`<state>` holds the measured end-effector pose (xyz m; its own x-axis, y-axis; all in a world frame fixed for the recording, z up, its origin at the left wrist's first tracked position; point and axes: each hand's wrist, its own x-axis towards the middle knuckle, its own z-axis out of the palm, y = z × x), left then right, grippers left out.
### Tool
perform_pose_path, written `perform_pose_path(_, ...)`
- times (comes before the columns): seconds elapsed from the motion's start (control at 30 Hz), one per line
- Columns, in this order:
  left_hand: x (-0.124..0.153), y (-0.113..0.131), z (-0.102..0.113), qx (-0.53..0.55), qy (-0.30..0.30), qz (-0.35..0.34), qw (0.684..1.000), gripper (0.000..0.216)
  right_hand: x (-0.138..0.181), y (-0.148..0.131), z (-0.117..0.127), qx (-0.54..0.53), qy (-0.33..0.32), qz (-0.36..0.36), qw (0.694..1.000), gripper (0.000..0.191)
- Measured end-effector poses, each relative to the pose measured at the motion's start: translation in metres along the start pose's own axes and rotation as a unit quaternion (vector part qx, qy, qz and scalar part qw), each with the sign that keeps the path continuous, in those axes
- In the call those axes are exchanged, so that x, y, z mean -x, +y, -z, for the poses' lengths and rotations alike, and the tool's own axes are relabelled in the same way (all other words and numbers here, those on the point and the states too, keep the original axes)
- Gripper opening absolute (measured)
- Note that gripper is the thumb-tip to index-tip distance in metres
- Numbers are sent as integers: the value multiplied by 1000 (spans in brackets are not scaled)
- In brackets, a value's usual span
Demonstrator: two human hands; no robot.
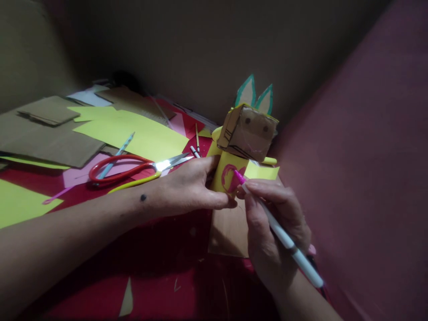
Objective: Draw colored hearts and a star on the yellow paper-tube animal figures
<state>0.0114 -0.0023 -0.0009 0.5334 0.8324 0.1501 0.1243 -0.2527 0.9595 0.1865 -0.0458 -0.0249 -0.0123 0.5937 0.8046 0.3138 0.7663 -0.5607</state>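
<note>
White marker (282, 232), pinched in the right hand (276, 218), slants up-left past its fingertips (251, 185), pink nib (239, 177) at the upright cardboard figure (245, 142) the left hand (187, 185) grips, half-curled; I can't read its black side-marks (228, 133).

Left arm (100, 234) outstretched, left hand (190, 185) clasping; right hand (277, 218) pinching, fingers (271, 191) bent.
</note>
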Motion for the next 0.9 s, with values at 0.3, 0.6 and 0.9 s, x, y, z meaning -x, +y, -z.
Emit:
perform_pose_path(0.3,-1,-3,-1,10,-2,-22,1000,31,-1,-1,2,-2,-13,-1,1000,19)
perform_pose_path(0.6,-1,-1,-1,17,5,-9,1000,32,0,1,1,-27,-5,2,1000,22)
perform_pose_path(0.9,0,0,-2,33,8,7,999,37,-1,-2,3,-34,-6,-12,999,22)
